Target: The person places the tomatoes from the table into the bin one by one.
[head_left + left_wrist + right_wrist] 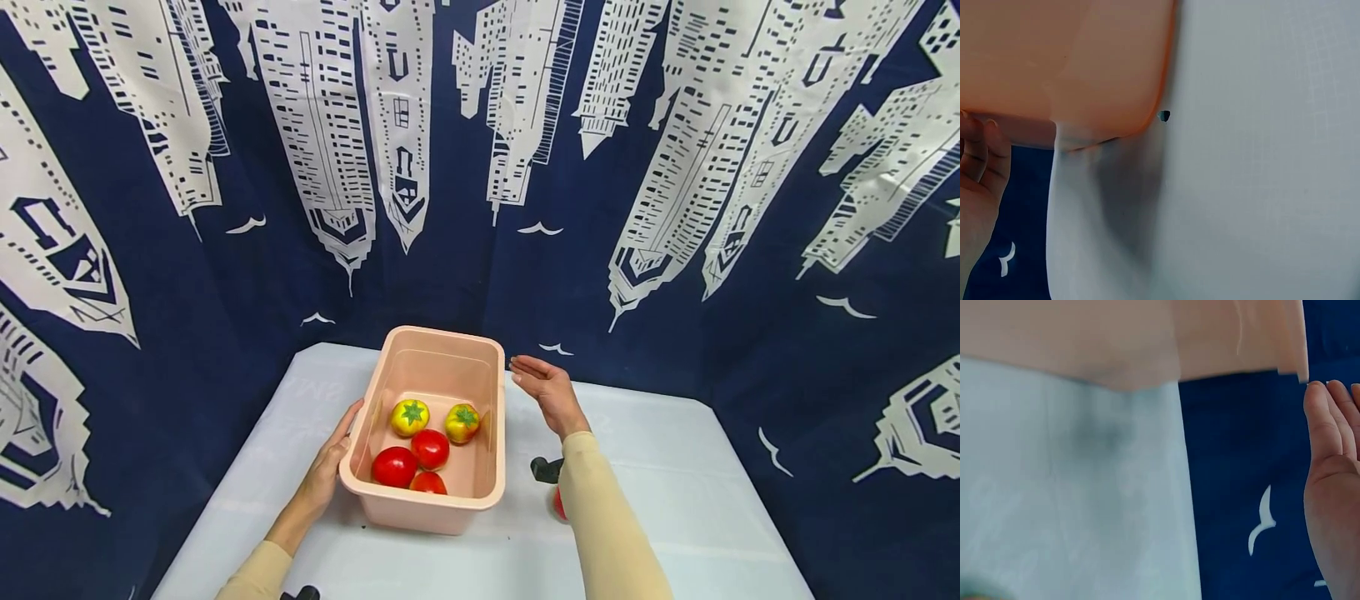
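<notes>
A pink plastic bin [430,517] stands on the table and holds red round fruits [430,449] and yellow fruits [410,417] with green star-shaped leaf tops; one yellow fruit is partly red. My left hand [324,468] lies along the bin's left side, its outstretched fingertips at the rim. In the left wrist view those fingers [999,150] overlap the bin's lower edge. On the other side, my right hand [551,393] is raised with fingers straight, tips close to the right rim. The right wrist view shows its palm [1341,506] beside the bin's corner.
A red round thing [560,505] lies on the white-covered table [660,467], mostly hidden by my right forearm. Behind the table hangs a dark blue cloth [450,275] printed with white buildings and birds. Black camera mounts [547,470] show at my wrists.
</notes>
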Motion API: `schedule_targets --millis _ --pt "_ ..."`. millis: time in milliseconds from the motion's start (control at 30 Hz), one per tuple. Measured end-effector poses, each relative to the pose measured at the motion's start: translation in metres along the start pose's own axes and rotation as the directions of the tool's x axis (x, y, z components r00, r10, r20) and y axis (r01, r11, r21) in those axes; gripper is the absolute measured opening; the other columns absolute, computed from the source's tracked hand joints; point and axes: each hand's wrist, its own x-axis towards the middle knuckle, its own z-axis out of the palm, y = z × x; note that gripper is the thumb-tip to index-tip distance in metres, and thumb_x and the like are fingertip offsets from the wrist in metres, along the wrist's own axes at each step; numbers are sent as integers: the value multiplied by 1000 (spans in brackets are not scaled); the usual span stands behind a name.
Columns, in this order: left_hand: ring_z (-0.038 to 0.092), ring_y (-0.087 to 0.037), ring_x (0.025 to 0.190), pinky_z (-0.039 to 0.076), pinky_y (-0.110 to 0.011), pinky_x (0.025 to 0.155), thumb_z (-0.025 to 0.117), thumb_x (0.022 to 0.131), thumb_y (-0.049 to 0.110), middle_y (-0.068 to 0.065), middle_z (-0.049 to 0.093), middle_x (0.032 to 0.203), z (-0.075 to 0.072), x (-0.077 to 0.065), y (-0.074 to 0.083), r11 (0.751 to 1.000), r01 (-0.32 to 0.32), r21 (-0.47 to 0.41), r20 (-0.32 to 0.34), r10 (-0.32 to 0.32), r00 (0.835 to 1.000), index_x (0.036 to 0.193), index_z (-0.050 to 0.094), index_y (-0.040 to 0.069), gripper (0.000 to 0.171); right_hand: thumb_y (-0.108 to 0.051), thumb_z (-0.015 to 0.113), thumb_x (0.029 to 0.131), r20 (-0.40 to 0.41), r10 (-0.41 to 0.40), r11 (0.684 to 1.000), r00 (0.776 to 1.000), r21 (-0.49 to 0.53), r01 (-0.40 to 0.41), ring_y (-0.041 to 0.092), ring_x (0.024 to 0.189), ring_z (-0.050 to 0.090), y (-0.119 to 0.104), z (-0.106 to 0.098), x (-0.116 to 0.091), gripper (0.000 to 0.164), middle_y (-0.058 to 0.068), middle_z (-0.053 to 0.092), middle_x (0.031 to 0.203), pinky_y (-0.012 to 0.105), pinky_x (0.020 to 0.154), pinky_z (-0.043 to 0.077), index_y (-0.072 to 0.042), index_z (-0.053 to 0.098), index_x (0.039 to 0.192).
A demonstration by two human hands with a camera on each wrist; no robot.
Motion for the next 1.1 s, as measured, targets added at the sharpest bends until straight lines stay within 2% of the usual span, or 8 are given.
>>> schedule_targets --millis 67,233,300,567,733,867,1000,1100 --pt "27 3 137 12 -68 112 26 97 22 -9 10 165 0 -1 1 1000 6 3 -6 -6 1000 157 17 27 61 1 63 88 -20 20 1000 1000 -12 -20 30 134 48 2 -8 -4 55 22 48 146 27 99 48 4 46 141" --pt "22 -32 144 17 -66 111 26 95 21 -11 12 164 2 0 1 1000 16 9 -7 -16 1000 157 17 26 63 -1 64 87 -57 79 993 995 -89 -84 26 128 55 15 -28 -10 56 21 51 143 24 94 52 5 46 140" --pt "19 -38 145 17 -66 111 26 95 21 -12 12 164 2 -1 1 1000 20 7 -6 -20 1000 157 17 27 63 -2 65 87 -60 113 984 992 -132 -120 23 124 59 23 -35 -13 55 20 54 141 22 90 53 4 48 139" --pt "18 -33 145 12 -68 112 26 95 21 -9 11 165 2 -1 1 1000 19 -3 -19 -19 1000 156 18 27 62 -14 67 87 -21 197 918 980 -347 -192 31 120 61 44 -59 -29 52 23 55 138 32 97 51 5 53 134" --pt "13 -37 147 9 -69 112 27 95 22 -8 10 165 3 2 1 1000 16 -8 -16 -16 1000 156 18 28 62 -14 64 89 -32 246 890 969 -388 -239 34 122 59 52 -77 -41 50 24 55 138 38 101 49 6 53 134" --pt "13 -38 147 9 -69 112 28 93 21 -8 10 165 3 2 2 1000 24 -18 -28 -24 999 156 18 28 64 -15 64 90 -35 274 866 961 -426 -263 31 116 63 58 -91 -51 50 23 58 135 43 102 48 6 54 133" --pt "11 -37 147 8 -70 112 28 93 22 -8 9 165 3 2 2 999 25 -19 -25 -26 999 156 18 28 64 -19 65 88 -24 319 810 947 -512 -286 24 108 65 62 -102 -63 50 20 62 131 45 100 48 4 56 132" --pt "11 -36 147 7 -70 112 28 94 22 -7 9 165 3 2 1 999 25 -27 -25 -26 999 156 18 28 64 -20 66 87 7 345 786 939 -549 -285 23 107 64 67 -109 -70 51 20 63 130 43 97 50 4 56 131"
